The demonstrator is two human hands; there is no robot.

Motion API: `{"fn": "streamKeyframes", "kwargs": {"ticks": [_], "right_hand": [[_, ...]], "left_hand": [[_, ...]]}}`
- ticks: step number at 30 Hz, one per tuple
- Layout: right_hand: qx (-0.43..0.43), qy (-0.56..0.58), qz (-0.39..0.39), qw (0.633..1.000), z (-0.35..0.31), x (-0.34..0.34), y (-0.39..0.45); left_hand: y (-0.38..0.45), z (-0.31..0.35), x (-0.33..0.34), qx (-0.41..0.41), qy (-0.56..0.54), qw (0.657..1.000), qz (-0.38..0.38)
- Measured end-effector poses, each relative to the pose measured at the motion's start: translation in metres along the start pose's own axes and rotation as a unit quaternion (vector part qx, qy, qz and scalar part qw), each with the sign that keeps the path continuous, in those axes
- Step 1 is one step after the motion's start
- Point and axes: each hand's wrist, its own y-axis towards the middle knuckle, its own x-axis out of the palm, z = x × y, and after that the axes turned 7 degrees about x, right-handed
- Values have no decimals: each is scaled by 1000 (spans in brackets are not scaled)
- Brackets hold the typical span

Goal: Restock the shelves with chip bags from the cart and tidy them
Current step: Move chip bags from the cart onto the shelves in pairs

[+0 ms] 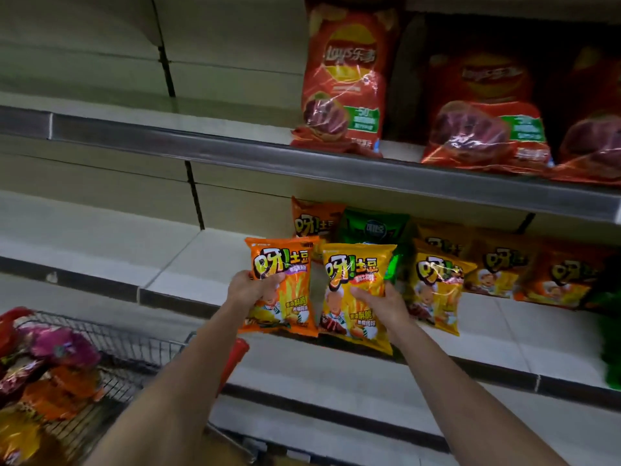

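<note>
Chip bags, purple, orange and yellow, heaped in wire cart well left of and below left fingers. Left hand gripping orange chip bag by its left edge, fingers curled round the front, bag upright over middle shelf edge. Touching it on the right, yellow chip bag, pinched low at its right side by right hand, thumb on the front, other fingers hidden behind. Behind both held bags, orange and green bags standing on the shelf. Just right of right fingers, another yellow bag, leaning. Above all fingers, red Lay's bags upright on upper shelf.
</note>
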Motion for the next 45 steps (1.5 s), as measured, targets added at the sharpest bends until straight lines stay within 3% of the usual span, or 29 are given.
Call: {"fn": "streamKeyframes", "kwargs": {"ticks": [4,18,21,24,26,31,35,41,45], "right_hand": [[27,0,22,999,-3,9,21],[20,9,56,998,-15,-12,39],[15,13,56,998,-16,-15,39],[17,27,57,998,-10,-17,39],[17,26,64,997,-3,-21,40],[24,64,81,994,7,-44,37],[35,80,96,992,16,-80,33],[47,92,99,990,35,-157,26],[47,91,114,988,45,-214,30]], "left_hand": [[46,3,0,-7,28,999,29],[117,5,49,35,173,984,-23],[116,8,55,42,214,976,4],[102,17,62,72,273,955,89],[98,18,71,110,229,962,103],[76,29,112,167,116,979,-21],[44,33,165,194,53,979,-37],[-3,39,247,140,24,985,-100],[-39,45,305,115,65,977,-169]]}}
